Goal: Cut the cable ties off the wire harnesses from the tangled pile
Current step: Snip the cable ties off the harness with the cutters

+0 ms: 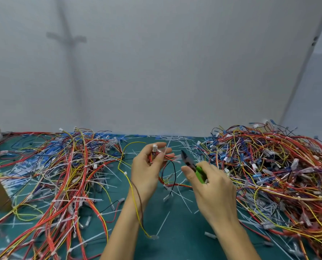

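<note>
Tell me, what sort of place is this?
Probably a workbench in a wiring or electronics workshop: heaps of wire harnesses cover a green mat, loose white cable ties lie scattered between them, and the right hand holds green-handled cutters near a harness in the left hand.

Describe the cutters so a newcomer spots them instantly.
Start at the green mat, just left of the taller wire pile. There the right hand grips the cutters: the only tool, bright green handles, dark tips toward the left hand's bundle.
</note>
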Motion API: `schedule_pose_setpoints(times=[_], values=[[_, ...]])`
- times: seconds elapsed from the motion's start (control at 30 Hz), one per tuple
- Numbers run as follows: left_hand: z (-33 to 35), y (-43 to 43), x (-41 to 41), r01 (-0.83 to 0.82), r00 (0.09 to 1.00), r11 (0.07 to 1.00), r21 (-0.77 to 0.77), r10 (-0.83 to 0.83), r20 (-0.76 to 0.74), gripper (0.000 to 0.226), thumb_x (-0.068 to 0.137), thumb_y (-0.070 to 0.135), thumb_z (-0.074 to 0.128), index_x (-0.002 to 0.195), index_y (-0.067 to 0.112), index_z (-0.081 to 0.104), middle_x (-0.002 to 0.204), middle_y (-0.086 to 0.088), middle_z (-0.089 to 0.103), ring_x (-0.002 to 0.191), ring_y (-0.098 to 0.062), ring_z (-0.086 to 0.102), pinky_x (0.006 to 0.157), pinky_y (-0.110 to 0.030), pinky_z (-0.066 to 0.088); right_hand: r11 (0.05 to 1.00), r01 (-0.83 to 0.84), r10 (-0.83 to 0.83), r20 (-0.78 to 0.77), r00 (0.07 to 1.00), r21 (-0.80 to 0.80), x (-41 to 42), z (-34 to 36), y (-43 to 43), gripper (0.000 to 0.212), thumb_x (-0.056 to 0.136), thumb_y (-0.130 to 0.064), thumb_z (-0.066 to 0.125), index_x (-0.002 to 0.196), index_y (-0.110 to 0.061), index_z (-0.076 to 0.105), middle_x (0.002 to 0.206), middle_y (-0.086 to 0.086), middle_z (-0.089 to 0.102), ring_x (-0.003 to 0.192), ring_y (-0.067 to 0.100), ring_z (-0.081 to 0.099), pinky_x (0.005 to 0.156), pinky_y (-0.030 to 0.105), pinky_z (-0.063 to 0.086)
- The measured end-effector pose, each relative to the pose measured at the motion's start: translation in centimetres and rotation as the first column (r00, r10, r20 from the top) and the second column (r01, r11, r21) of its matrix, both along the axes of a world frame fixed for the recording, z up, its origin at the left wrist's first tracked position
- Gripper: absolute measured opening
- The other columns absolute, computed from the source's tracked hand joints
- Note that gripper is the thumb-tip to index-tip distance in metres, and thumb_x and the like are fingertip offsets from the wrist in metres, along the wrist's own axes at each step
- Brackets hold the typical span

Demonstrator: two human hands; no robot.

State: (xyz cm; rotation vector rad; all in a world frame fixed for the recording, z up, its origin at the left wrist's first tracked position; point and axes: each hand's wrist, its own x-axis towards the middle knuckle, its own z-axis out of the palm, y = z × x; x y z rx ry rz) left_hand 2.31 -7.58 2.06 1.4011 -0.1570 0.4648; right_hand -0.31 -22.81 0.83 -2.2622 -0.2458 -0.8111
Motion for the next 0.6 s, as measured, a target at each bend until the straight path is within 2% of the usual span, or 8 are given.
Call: schedule_pose_setpoints(times=[0.13, 0.2, 0.4, 0.6], values=[[-0.53, -0.11, 0.14, -0.090, 0.995, 0.975, 0.205, 0.078, 0.069, 0.014, 0.096, 0.007, 0.059, 0.106, 0.013, 0.064, 0.092, 0.001, 0.077, 0.095, -0.015, 0.072, 0.091, -0.043, 0.054, 0.976, 0.094, -0.092, 0.016, 0.996, -0.195, -0.12, -0.27, 0.31, 0.060, 0.084, -0.081, 0.025, 0.063, -0.027, 0.038, 0.061, -0.007, 0.046, 0.058, 0.017, 0.045, 0.050, 0.030, 0.027], [-0.55, -0.23, 0.08, -0.098, 0.992, 0.962, 0.254, 0.075, 0.099, 0.014, 0.096, 0.008, 0.058, 0.107, 0.014, 0.063, 0.091, 0.003, 0.077, 0.095, -0.014, 0.071, 0.092, -0.046, 0.053, 0.969, 0.108, -0.106, 0.019, 0.994, -0.224, -0.02, -0.51, 0.23, 0.059, 0.084, -0.080, 0.025, 0.064, -0.027, 0.041, 0.063, -0.006, 0.048, 0.059, 0.019, 0.047, 0.052, 0.030, 0.029], [-0.81, -0.71, -0.30, -0.110, 0.981, 0.916, 0.385, 0.039, 0.187, 0.025, 0.098, 0.001, 0.051, 0.110, 0.021, 0.061, 0.090, 0.009, 0.076, 0.090, -0.003, 0.071, 0.085, -0.029, 0.055, 0.954, 0.167, -0.164, 0.031, 0.986, -0.248, -0.07, -0.47, 0.05, 0.059, 0.082, -0.080, 0.024, 0.064, -0.028, 0.045, 0.064, -0.007, 0.047, 0.059, 0.020, 0.045, 0.052, 0.030, 0.027], [-0.87, -0.77, -0.20, -0.125, 0.972, 0.911, 0.394, 0.032, 0.233, 0.028, 0.098, -0.002, 0.048, 0.114, 0.018, 0.059, 0.095, 0.016, 0.073, 0.095, -0.003, 0.070, 0.084, -0.022, 0.053, 0.949, 0.186, -0.193, 0.000, 0.981, -0.255, -0.15, -0.41, 0.08, 0.059, 0.081, -0.081, 0.024, 0.065, -0.027, 0.042, 0.065, -0.007, 0.046, 0.061, 0.019, 0.045, 0.054, 0.030, 0.029]])
